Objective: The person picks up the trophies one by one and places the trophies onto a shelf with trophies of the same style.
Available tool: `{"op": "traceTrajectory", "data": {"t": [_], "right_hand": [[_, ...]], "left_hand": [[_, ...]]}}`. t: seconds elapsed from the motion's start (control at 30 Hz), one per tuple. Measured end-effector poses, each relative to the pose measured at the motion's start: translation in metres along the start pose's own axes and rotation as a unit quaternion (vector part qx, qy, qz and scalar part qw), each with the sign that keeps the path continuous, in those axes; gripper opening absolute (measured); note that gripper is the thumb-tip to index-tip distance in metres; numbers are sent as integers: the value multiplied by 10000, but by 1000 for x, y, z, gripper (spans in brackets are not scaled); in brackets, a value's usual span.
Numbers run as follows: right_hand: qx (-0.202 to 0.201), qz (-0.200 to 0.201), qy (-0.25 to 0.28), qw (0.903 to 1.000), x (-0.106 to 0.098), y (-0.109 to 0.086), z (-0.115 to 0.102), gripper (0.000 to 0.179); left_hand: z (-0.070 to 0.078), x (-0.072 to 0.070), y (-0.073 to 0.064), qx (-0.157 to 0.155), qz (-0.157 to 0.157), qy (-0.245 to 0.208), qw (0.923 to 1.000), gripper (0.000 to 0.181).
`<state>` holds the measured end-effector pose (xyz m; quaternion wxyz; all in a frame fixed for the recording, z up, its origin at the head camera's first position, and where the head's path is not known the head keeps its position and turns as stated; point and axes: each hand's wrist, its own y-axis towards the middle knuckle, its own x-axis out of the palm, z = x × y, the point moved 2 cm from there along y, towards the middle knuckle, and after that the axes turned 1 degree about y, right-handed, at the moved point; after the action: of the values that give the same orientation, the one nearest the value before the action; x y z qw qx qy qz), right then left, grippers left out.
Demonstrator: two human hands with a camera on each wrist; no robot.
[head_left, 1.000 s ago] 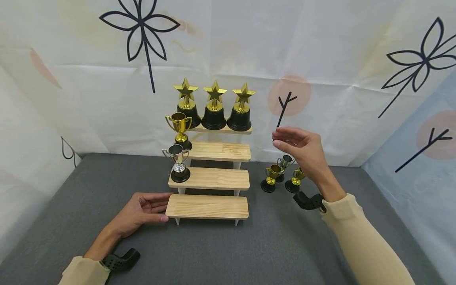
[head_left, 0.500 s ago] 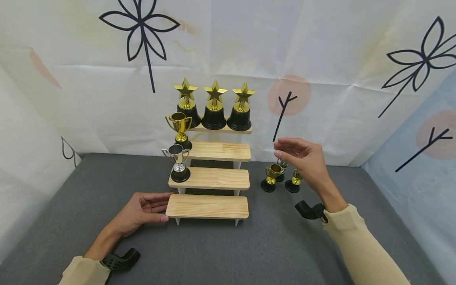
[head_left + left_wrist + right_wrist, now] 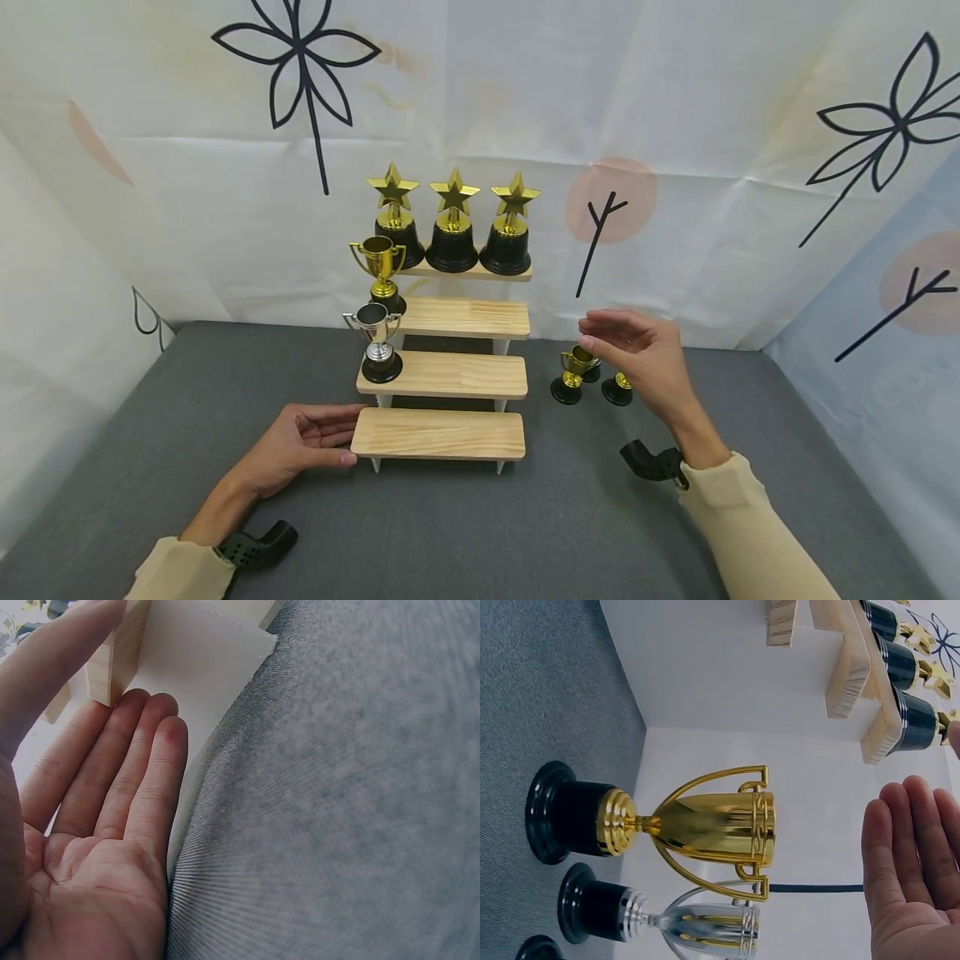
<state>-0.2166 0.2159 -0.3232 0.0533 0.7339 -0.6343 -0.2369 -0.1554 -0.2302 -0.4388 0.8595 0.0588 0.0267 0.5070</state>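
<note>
In the head view my left hand (image 3: 288,450) touches the left end of the lowest step of a wooden tiered display stand (image 3: 438,433). Its fingers are straight and its thumb lies by the front corner; the left wrist view shows the palm (image 3: 97,892) holding nothing. My right hand (image 3: 645,358) hovers with loosely bent fingers over small trophy cups on the table's right side. A gold trophy cup (image 3: 720,825) and a silver trophy cup (image 3: 709,926) stand upright below it. Another gold cup (image 3: 618,390) is mostly hidden by the hand.
Three star trophies (image 3: 453,221) line the top step. A gold cup (image 3: 380,258) stands at the left of the step below, and a silver cup (image 3: 375,325) one step lower. A white patterned backdrop (image 3: 510,108) rises behind the grey table (image 3: 450,533).
My right hand has come down toward the cups on the right and now covers more of them. The left hand stays at the stand's lowest step.
</note>
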Motion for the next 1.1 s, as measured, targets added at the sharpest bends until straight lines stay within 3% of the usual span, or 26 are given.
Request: {"op": "traceTrajectory", "data": {"t": [0.8, 1.1], "right_hand": [[265, 385, 593, 9971, 3, -28, 22, 38], [212, 603, 700, 9955, -3, -29, 23, 38]], "left_hand": [[-1, 0, 1, 19, 8, 18, 10000, 66], [-1, -1, 1, 42, -13, -24, 10000, 66]]}}
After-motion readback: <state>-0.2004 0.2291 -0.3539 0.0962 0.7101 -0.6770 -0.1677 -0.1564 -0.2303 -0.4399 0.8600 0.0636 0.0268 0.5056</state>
